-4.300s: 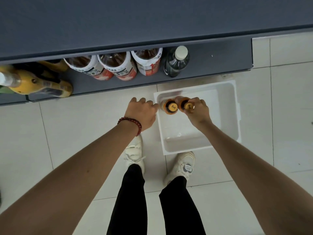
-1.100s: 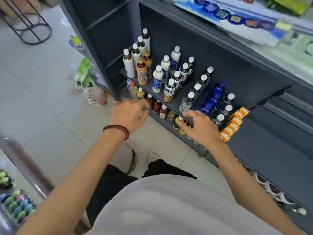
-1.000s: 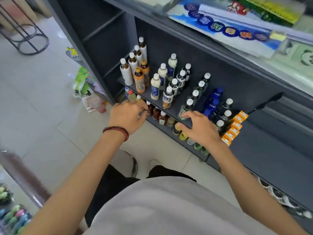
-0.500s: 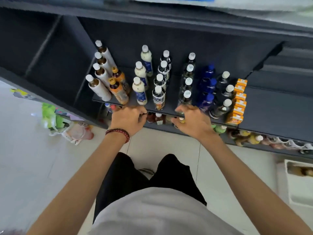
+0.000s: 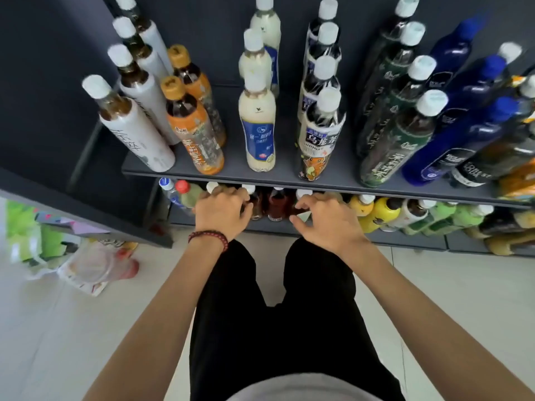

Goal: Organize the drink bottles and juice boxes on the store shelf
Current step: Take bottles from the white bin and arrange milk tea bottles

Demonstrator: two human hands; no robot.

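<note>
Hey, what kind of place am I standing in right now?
Probably a shop's drinks aisle: a dark shelf carries blue-labelled milky bottles and other drinks lined up by brand, with yellow bottles on the lower shelf.

Upper shelf board [image 5: 289,176] overhangs the lower bottle row [image 5: 376,209], leaving only a low slot. Bare lanes run far between the upper bottle columns [image 5: 257,125]. Near tiled floor [image 5: 448,285]: open.

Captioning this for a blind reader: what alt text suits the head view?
A person's left hand and right hand, fingers curled, reach among small dark bottles on the lower shelf; any grip is unclear. The upper shelf holds rows of standing capped bottles.
</note>
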